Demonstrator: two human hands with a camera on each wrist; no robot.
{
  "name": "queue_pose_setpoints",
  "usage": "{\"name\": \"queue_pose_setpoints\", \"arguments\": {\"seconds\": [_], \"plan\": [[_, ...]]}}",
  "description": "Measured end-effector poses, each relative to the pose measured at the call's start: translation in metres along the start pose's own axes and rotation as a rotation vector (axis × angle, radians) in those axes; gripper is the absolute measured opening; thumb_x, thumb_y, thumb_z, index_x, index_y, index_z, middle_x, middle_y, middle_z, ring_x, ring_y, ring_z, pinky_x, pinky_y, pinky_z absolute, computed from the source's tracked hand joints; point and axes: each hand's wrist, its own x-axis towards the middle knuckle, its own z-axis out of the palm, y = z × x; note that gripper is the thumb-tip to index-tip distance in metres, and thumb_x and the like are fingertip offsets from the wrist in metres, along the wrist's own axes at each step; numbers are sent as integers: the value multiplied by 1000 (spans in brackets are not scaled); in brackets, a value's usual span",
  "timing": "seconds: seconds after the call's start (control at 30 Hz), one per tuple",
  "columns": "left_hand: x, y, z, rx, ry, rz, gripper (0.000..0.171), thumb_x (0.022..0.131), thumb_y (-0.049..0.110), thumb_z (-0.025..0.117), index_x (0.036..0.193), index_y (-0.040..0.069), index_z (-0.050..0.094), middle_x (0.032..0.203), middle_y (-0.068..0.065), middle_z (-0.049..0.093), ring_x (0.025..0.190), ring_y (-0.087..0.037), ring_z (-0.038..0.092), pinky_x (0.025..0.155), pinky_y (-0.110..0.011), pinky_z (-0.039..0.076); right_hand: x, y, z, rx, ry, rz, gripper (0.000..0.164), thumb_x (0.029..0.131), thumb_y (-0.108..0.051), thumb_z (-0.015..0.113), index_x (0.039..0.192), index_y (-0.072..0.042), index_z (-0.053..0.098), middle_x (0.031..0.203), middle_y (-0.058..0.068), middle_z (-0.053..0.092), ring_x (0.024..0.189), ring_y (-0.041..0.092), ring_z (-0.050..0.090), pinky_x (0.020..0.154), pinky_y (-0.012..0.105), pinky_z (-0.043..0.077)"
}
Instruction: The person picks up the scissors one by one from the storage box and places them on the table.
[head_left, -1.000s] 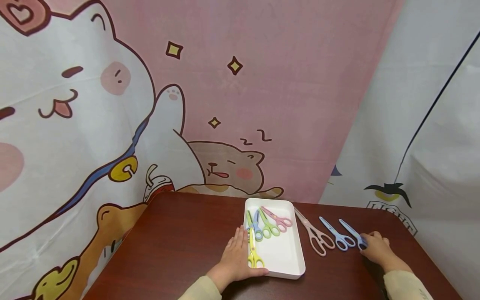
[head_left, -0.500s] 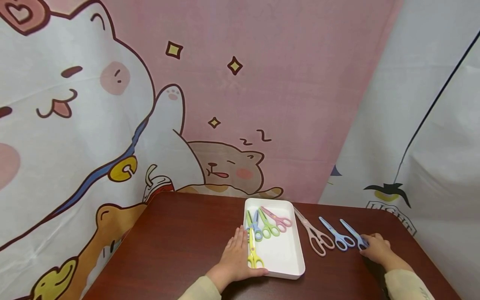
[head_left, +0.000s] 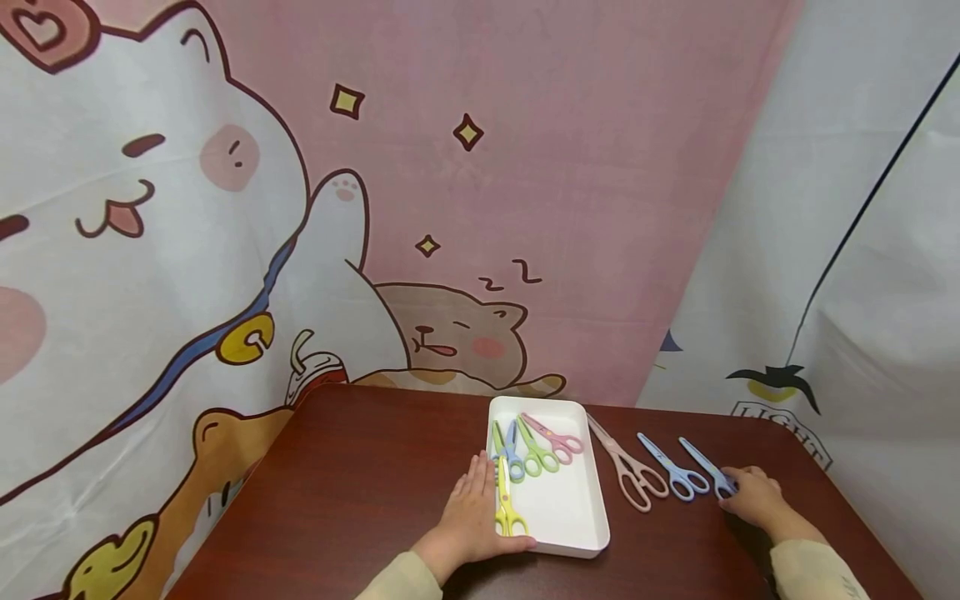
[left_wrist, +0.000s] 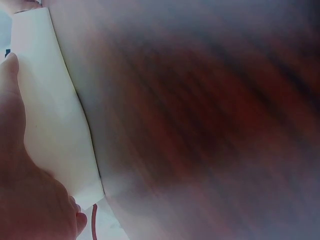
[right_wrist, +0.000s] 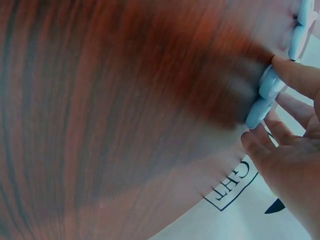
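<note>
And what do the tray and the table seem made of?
Tray: probably plastic, smooth matte white, going by its thin walls and rounded corners. Table: wood or wood-look laminate with a soft sheen; streaky reddish-brown grain shows, but not which.

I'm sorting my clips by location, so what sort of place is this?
Probably an indoor tabletop work spot, though the wider room is hidden: a reddish-brown table stands before a creased, cartoon-printed backdrop, and large pink scissors lie beside a white tray.
</note>
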Motion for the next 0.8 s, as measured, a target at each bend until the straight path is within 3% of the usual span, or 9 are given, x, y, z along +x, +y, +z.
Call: {"name": "queue_pose_setpoints", "arguments": {"seconds": [0.33, 0.63, 0.8], "plan": [[3, -1, 0, -3, -28, -22, 135, 58, 92, 48, 149, -3, 17, 157, -21, 13, 145, -30, 16, 112, -45, 28, 1, 6, 1, 45, 77, -20, 61, 73, -19, 73, 119, 15, 51, 114, 44, 45, 102, 57, 41, 86, 65, 29], [2, -1, 3, -13, -6, -7, 135, 58, 91, 49, 148, -4, 17, 156, -23, 15, 144, -33, 18, 111, -47, 29, -3, -6, 1, 108, 175, -40, 51, 80, -14, 64, 120, 15, 50, 119, 43, 44, 107, 56, 38, 88, 65, 28], [2, -1, 2, -16, -13, -13, 134, 59, 90, 51, 148, -4, 18, 156, -22, 14, 144, -32, 18, 112, -47, 29, -4, -20, 6, 86, 222, -70, 56, 88, -25, 62, 125, 14, 46, 123, 42, 40, 112, 59, 35, 90, 68, 26]]}}
